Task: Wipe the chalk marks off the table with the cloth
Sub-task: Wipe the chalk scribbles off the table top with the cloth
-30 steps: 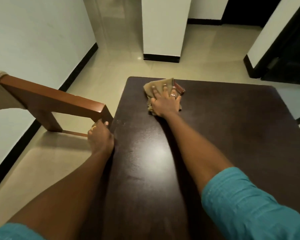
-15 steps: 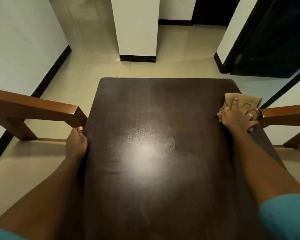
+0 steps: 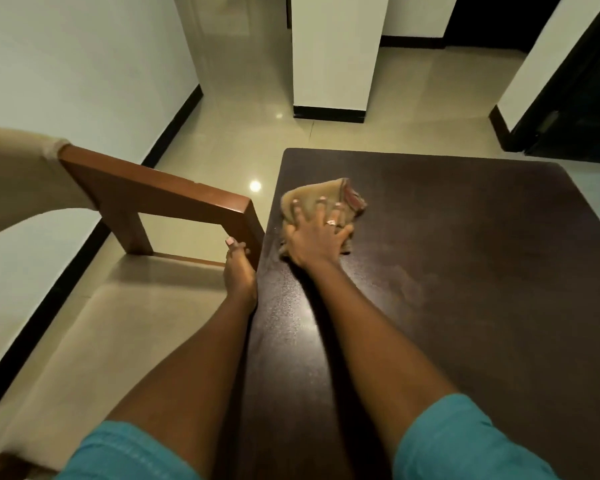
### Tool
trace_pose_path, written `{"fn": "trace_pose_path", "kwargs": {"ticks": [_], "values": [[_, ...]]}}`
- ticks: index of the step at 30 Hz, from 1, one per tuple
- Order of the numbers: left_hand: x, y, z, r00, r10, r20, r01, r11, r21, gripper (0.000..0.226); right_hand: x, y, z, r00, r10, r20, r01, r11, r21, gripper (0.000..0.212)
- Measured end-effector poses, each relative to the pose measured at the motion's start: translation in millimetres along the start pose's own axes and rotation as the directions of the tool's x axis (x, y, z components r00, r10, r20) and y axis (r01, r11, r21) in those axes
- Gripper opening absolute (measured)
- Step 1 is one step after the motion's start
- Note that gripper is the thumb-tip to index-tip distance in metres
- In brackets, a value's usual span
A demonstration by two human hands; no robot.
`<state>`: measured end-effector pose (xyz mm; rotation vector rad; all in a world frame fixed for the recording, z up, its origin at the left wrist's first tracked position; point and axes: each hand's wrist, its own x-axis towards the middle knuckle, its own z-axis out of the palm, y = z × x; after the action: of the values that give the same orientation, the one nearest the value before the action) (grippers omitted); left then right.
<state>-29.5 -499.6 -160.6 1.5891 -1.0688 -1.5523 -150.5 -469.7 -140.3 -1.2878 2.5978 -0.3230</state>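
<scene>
Desk [image 3: 465,271]: dark brown top, flat, rounded far corners, fine speckled grain, glossy where the light strikes near the left edge. A pale dusty haze of chalk [image 3: 413,287] lies mid-top, faint and without a clear outline.

Cloth [image 3: 312,195]: tan, soft, crumpled into a loose wad, with a reddish striped hem at its right side. It lies on the desk's far left part, just inside the left edge.

Right grip [image 3: 317,237]: released, palm down, fingers spread straight over the cloth and pressing it to the desk. A ring [image 3: 330,222] shows on one finger. The forearm runs bare along the top, with a teal sleeve [image 3: 465,441] at the upper arm.

Left grip [image 3: 239,275]: clasps the desk's left edge, thumb lying forward on top and touching the end of the armrest [image 3: 160,195]. The other fingers go under the edge, out of sight.

Armrest: reddish polished wood, square in section, boxy, joined to a cream padded chair back.

Floor [image 3: 222,150]: beige glossy tile with a lamp reflection. Walls are white with black skirting.

Against half a second ago: the cloth and right grip were then at the desk's right edge, beside a second armrest; now they sit at the left side. The left grip keeps its place on the left edge. The view has swung left, so the right armrest is out of frame.
</scene>
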Motion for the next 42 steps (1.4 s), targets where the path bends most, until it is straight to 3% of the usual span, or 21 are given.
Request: {"fn": "trace_pose_path", "kwargs": {"ticks": [4, 6, 9, 12, 18, 25, 28, 32, 34, 37, 42], "values": [[4, -14, -8, 0.998, -0.05, 0.03, 0.053, 0.993, -0.108, 0.087, -40, -31, 11, 0.957, -0.262, 0.121, 0.267, 0.963, -0.027, 0.051], [-3, -18, -12, 0.997, -0.066, 0.043, 0.068, 0.996, -0.06, 0.098, -54, -21, 8, 0.934, -0.332, 0.133, 0.338, 0.941, -0.028, 0.049], [-43, 5, -9, 1.0, -0.014, 0.023, 0.011, 0.993, 0.115, 0.074, -67, 11, 0, 0.923, -0.361, 0.134, 0.37, 0.928, -0.048, 0.049], [-60, 4, -9, 0.993, 0.112, 0.039, -0.118, 0.931, 0.346, 0.06, -76, 61, -13, 0.978, -0.203, 0.047, 0.205, 0.978, -0.036, 0.051], [-83, -6, -17, 0.976, 0.206, 0.069, -0.213, 0.849, 0.484, 0.055, -88, 206, -62, 0.976, 0.185, -0.116, -0.195, 0.977, -0.083, 0.054], [-121, -19, -31, 0.981, 0.188, 0.041, -0.182, 0.842, 0.508, 0.053, -134, 351, -113, 0.808, 0.564, -0.171, -0.566, 0.823, 0.039, 0.058], [-137, -19, -36, 0.991, 0.13, 0.026, -0.127, 0.874, 0.469, 0.054, -153, 353, -109, 0.73, 0.661, -0.172, -0.659, 0.748, 0.076, 0.061], [-143, -23, -49, 0.996, 0.089, 0.026, -0.091, 0.87, 0.484, 0.052, -161, 305, -93, 0.655, 0.741, -0.148, -0.719, 0.672, 0.177, 0.057], [-145, -27, -57, 0.994, 0.092, 0.065, -0.113, 0.866, 0.488, 0.053, -162, 263, -80, 0.701, 0.701, -0.133, -0.68, 0.713, 0.17, 0.056], [-152, -32, -70, 0.992, 0.077, 0.105, -0.117, 0.881, 0.458, 0.055, -160, 180, -50, 0.835, 0.532, -0.143, -0.515, 0.846, 0.137, 0.057], [-166, -45, -90, 0.987, 0.023, 0.16, -0.091, 0.897, 0.432, 0.056, -170, 37, -1, 0.998, 0.058, 0.002, -0.058, 0.998, 0.037, 0.057]]}}
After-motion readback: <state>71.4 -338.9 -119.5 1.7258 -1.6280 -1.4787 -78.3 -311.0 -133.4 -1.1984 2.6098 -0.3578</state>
